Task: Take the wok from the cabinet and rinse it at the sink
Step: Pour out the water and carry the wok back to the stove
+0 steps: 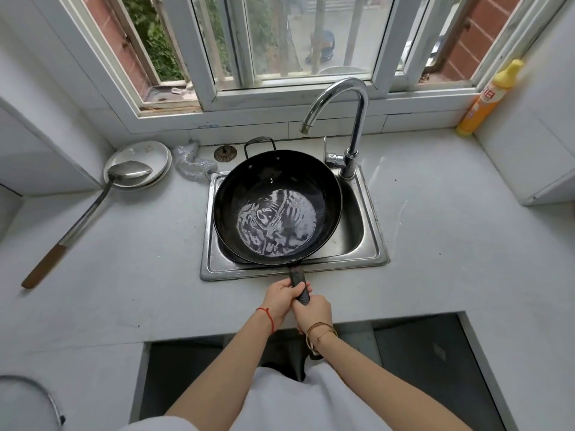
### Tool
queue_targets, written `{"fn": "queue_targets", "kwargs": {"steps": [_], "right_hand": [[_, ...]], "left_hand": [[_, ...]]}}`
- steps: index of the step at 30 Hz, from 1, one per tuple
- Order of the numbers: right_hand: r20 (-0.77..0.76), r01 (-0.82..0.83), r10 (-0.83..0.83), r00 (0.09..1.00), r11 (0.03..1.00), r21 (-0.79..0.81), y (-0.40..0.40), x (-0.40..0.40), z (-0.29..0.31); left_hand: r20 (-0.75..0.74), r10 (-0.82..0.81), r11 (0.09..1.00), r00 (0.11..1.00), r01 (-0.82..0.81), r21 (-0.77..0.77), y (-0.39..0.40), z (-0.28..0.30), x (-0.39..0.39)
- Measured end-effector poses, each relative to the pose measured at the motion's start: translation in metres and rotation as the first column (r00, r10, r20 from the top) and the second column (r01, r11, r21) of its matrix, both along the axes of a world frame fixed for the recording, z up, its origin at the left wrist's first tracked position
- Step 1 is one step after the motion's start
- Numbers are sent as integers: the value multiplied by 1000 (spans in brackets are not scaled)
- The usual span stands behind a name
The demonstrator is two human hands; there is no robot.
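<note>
Nearest the lens were your two forearms, one with a red string at the wrist, the other with two gold bangles. Your left hand [284, 298] and your right hand [312, 312] were both curled tight round one dark handle [299, 286], left just ahead of right, the two hands touching over the front strip of the grey counter [451, 244].

Straight ahead of that grip sat the one black wok [277, 206], resting tilted in the single steel sink [371, 241], its far loop handle poking past the back rim. A round pool of rippling water [277, 223] lay in the wok's bottom. Ahead and right of the grip rose one chrome tap [348, 119], its spout arching over the wok's far edge; no stream was visible from it.

Ahead and far left of your hands lay one ladle [93, 206] with a wooden grip, its bowl resting on a stack of white plates [140, 160] whose count you could not tell. One wad of steel scourer [189, 163] lay just beside them. Far right, against the wall, stood one yellow bottle [488, 98].
</note>
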State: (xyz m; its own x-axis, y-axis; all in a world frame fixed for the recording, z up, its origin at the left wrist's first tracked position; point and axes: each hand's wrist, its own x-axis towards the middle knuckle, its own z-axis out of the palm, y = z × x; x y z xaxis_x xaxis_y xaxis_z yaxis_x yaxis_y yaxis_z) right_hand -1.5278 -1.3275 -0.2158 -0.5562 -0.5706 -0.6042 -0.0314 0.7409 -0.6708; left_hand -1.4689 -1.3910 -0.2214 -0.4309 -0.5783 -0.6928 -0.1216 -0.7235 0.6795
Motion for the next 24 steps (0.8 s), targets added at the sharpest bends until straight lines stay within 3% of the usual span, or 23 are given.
{"fn": "queue_targets", "kwargs": {"steps": [6,16,24], "right_hand": [[-40,-20,20,999,1000,-7,6,0,6],[129,17,-7,992,997,-75,4,-5,25],[160,45,-30,987,995,-93,-1,2,42]], "left_hand": [[-53,-1,1000,999,2,14,5,7,-1],[-5,23,991,1000,-24,-133,1,22,5],[-37,58,981,998,-64,-184,1,36,13]]}}
